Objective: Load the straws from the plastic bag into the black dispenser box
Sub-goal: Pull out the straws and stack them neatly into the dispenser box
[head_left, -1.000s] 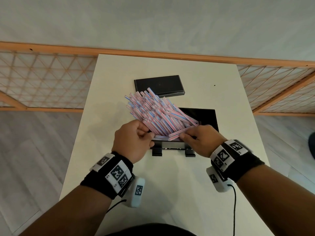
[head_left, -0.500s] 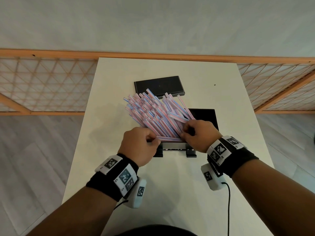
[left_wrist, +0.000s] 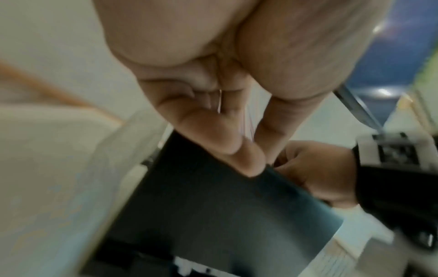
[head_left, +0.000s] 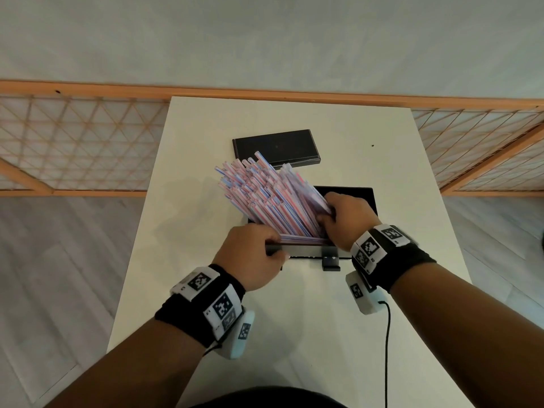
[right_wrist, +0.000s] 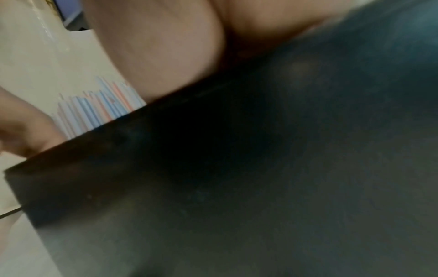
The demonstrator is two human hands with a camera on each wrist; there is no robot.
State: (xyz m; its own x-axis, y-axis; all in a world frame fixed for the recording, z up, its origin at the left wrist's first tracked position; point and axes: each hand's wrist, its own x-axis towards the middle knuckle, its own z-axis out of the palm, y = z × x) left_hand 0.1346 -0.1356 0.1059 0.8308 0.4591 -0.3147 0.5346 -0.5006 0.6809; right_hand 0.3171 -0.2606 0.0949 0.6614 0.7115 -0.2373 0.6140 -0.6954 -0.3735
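One tabletop (head_left: 294,334) carries everything. On it stands one black dispenser box (head_left: 362,193), open at the top, and behind it lies one flat black lid (head_left: 275,147). One fanned bundle of straws (head_left: 265,198) leans out of the box; the straws are too many and too tightly packed to count. Two hands are in view, one left hand (head_left: 250,257) and one right hand (head_left: 348,219). Each wrist wears one black band, two in all.
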